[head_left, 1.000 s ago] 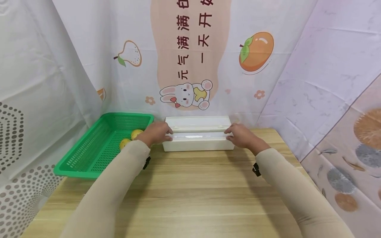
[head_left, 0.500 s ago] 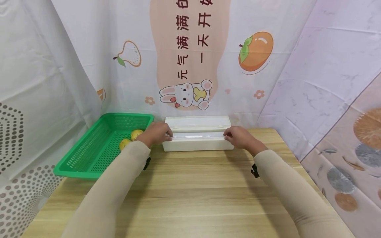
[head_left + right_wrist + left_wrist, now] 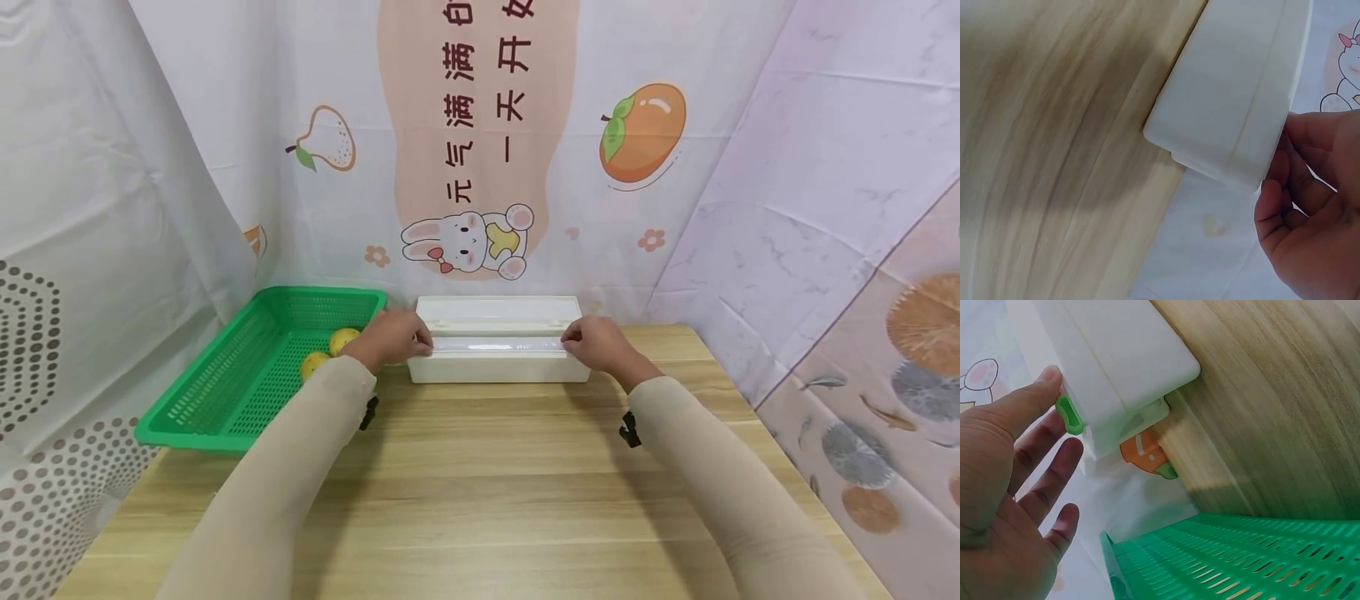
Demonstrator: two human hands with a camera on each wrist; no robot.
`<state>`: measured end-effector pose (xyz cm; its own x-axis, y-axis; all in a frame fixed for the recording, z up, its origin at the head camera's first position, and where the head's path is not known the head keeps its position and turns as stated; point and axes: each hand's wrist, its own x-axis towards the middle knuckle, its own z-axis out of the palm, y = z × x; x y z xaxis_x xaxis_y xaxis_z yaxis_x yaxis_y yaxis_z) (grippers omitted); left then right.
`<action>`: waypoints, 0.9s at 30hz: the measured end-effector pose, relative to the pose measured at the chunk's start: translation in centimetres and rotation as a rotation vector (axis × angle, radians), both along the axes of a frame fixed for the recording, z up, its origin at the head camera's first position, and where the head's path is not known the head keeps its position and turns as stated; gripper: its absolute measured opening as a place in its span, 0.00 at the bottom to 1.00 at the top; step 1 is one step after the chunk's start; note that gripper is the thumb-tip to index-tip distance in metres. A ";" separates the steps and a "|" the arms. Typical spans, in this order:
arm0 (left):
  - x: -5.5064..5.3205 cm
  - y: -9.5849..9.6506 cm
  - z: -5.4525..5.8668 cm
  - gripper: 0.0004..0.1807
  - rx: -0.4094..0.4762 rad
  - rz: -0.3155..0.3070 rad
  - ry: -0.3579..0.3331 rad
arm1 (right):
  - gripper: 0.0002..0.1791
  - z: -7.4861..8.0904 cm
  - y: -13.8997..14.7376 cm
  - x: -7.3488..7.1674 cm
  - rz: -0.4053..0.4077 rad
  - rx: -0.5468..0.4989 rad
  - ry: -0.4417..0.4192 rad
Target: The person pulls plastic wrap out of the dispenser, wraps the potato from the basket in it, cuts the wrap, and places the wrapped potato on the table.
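A long white cling film dispenser (image 3: 498, 370) stands at the back of the table, its lid (image 3: 498, 309) raised. Shiny clear cling film (image 3: 498, 343) lies along its opening. At the left end, my left hand (image 3: 393, 336) pinches the film's edge between thumb and forefinger. In the left wrist view a small green plastic piece (image 3: 1070, 415) shows beside the thumb, while the other fingers spread apart. My right hand (image 3: 602, 344) pinches the film at the right end, its fingers curled in the right wrist view (image 3: 1310, 187).
A green perforated basket (image 3: 198, 437) stands to the left, close to my left forearm. Yellow fruits (image 3: 314, 362) lie in it, partly hidden by the left hand and sleeve. A printed curtain (image 3: 330, 217) hangs right behind the dispenser. The wooden table (image 3: 480, 500) stretches in front.
My right hand has shifted slightly left and its fingers have closed together on the film's edge. The left thumb and forefinger have drawn closer together. The dispenser and basket stay put.
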<state>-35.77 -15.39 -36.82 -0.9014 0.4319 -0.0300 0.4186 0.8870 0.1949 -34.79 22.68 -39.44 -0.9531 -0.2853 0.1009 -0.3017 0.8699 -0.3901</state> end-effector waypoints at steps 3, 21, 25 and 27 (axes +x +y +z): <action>-0.3 -0.3 -0.3 0.03 0.027 0.009 -0.020 | 0.09 0.1 -0.2 -0.1 -0.026 -0.025 -0.009; -0.6 0.3 -0.6 0.03 0.049 -0.113 0.075 | 0.11 0.0 -0.4 -0.6 -0.133 -0.228 -0.110; -0.8 0.4 -0.9 0.04 0.053 -0.102 0.036 | 0.09 -0.1 -0.5 -0.6 -0.159 -0.200 -0.041; -0.8 0.4 -1.0 0.04 0.057 -0.103 0.022 | 0.09 -0.2 -0.5 -0.6 -0.163 -0.194 -0.012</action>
<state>-36.61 -15.00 -37.81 -0.8525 0.5224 0.0164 0.5114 0.8271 0.2333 -35.42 22.18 -39.65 -0.9864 -0.1040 0.1273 -0.1579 0.8150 -0.5575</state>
